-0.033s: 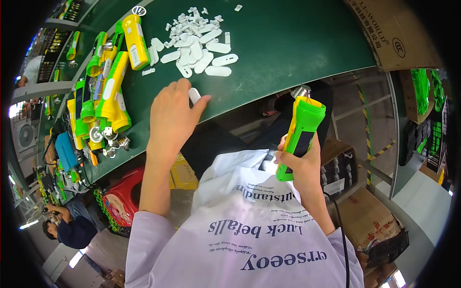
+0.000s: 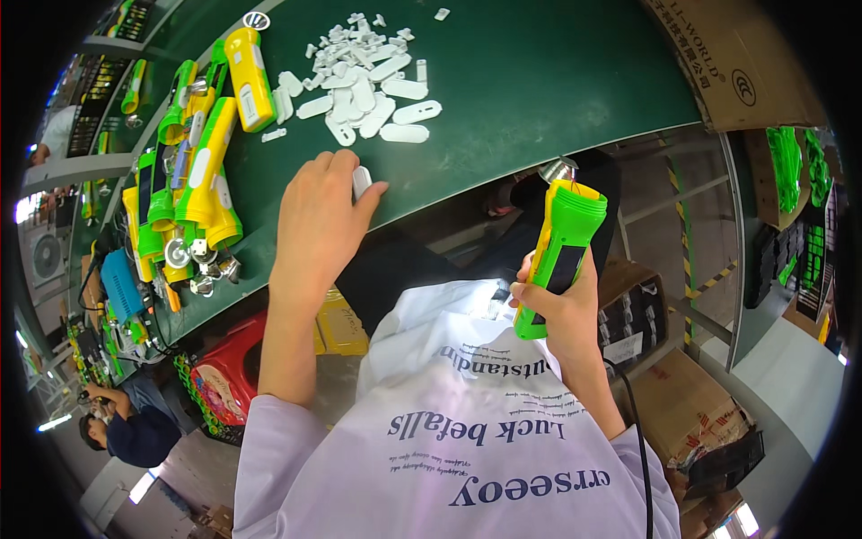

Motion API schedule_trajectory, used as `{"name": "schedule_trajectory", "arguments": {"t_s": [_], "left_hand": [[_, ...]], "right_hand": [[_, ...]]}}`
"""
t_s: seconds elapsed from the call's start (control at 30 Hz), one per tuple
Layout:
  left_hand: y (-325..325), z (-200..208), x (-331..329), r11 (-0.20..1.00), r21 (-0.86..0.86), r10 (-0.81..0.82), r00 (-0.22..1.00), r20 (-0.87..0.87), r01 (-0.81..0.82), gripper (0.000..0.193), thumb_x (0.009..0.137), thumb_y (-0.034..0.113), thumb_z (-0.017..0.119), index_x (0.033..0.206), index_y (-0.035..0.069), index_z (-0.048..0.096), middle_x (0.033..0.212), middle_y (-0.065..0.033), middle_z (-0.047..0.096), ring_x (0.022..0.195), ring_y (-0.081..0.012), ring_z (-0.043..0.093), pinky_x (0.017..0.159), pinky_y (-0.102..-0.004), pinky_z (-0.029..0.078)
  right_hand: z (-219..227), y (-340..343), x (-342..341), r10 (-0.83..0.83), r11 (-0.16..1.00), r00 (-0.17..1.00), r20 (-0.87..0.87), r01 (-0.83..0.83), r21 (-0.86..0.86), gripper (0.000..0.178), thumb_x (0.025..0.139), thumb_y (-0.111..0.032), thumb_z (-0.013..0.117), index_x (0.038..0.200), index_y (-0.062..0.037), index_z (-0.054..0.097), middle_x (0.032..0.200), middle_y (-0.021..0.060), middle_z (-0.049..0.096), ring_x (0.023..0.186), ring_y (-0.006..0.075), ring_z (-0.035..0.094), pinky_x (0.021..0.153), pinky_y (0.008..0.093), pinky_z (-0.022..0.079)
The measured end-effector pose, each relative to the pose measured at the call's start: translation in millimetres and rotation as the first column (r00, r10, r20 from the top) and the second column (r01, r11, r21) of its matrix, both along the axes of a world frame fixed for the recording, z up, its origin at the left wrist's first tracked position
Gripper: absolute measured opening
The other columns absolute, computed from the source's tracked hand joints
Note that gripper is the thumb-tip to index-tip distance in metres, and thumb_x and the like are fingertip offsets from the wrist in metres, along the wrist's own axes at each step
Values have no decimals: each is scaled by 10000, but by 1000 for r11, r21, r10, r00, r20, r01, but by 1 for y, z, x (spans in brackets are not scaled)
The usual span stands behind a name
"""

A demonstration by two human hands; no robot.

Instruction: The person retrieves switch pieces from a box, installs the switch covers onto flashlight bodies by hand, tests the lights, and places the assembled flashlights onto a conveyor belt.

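Note:
At the table's near edge, my left hand (image 2: pixel 316 211) has its fingers curled, with a white oval plastic piece (image 2: pixel 362 182) between thumb and fingers. My right hand (image 2: pixel 572 301) is closed around a green and yellow flashlight (image 2: pixel 564 235), held off the table above my lap. Its wide open end points up and away from me, and a dark panel runs along its side. A silver reflector (image 2: pixel 558 169) sits loose at that end, apparently on thin wires. Beyond my left hand lies a pile of white plastic pieces (image 2: pixel 364 90), some oval, some small.
Several yellow and green flashlights (image 2: pixel 206 162) are heaped on the left of the green table (image 2: pixel 521 81), some with reflectors hanging out. A cardboard box (image 2: pixel 736 63) stands at the far right. Below are a red stool (image 2: pixel 224 382) and another carton (image 2: pixel 678 404). Another person (image 2: pixel 144 431) sits far left.

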State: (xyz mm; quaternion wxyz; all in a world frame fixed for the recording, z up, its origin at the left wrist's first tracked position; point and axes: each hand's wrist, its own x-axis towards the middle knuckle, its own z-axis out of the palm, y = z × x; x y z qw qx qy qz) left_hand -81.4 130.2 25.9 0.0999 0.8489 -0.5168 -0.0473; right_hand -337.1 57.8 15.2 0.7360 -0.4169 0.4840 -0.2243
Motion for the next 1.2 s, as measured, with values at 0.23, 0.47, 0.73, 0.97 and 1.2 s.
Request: {"name": "schedule_trajectory", "arguments": {"t_s": [0.23,0.47,0.73,0.97,1.2], "left_hand": [[3,15,7,970,39,-231,963,-141,239,343,751,-29,641,1078,11,546,947,-149,581,909,-348,591,790,-431,475],[-6,12,6,929,121,-339,935,-109,350,304,721,-47,637,995,17,522,951,-148,551,878,-358,576,762,-434,472],[-11,-3,-66,929,-368,-359,336,-871,39,277,743,-106,662,1007,-30,621,1002,-98,655,914,-167,675,849,-303,578],[-19,-18,-110,907,-376,-379,23,-925,-190,314,808,-130,634,1114,-73,588,1065,-144,650,975,-178,673,830,-302,595],[-21,-12,-116,936,-295,-299,5,-954,-191,290,825,-117,631,1110,-78,591,1047,-141,649,980,-191,672,817,-305,607]], "right_hand": [[-6,-5,-4,-15,1000,1000,25,15,-4,526,667,126,655,1121,-58,464,812,50,588,710,128,605,627,280,526],[-3,-5,-5,-6,1000,1000,30,5,25,537,673,127,655,1140,-54,460,846,56,582,724,131,606,631,286,541],[-3,-3,-7,12,998,996,86,-18,68,565,665,132,661,1160,-51,458,871,65,579,744,139,611,635,297,553],[1,-3,-9,22,998,998,51,-25,53,653,640,134,654,1233,-34,440,991,87,579,798,161,628,641,308,560],[-3,-3,-14,24,1000,999,44,-24,-9,655,638,136,650,1235,-34,441,992,69,569,801,147,617,672,291,533]]}}
